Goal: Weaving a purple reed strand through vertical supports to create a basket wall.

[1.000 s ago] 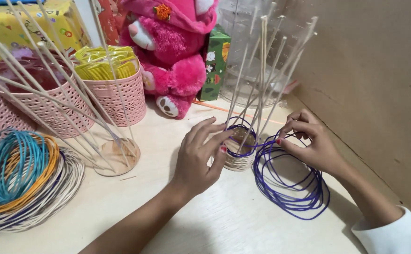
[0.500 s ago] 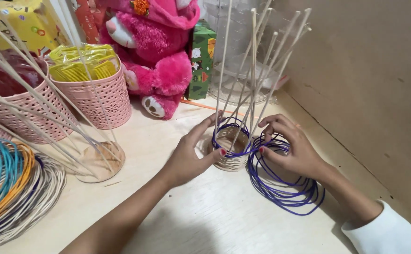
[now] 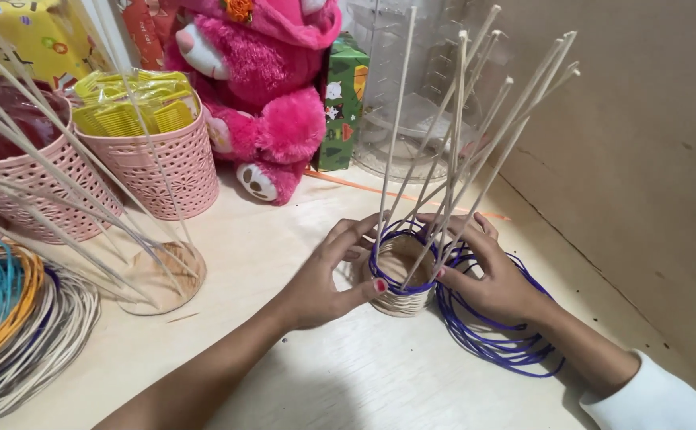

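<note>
Hands frame a small half-woven basket (image 3: 399, 279) standing on the pale worktop (image 3: 324, 374), its thin wooden stakes (image 3: 459, 151) fanning upward. The left hand (image 3: 324, 275) cups the basket's near side, fingers (image 3: 356, 232) spread and touching the weave, thumb pressed to the rim. The right hand (image 3: 495, 279) lies on the far side over a loose coil of purple cord (image 3: 499, 338), its fingers curled; whether they pinch the strand is hidden by the stakes. Purple cord rings the basket's top edge. A pink plush toy (image 3: 264, 103), pink lattice pots (image 3: 161, 155) and bundled coloured cords (image 3: 13, 318), cut off at the left edge, sit well apart.
</note>
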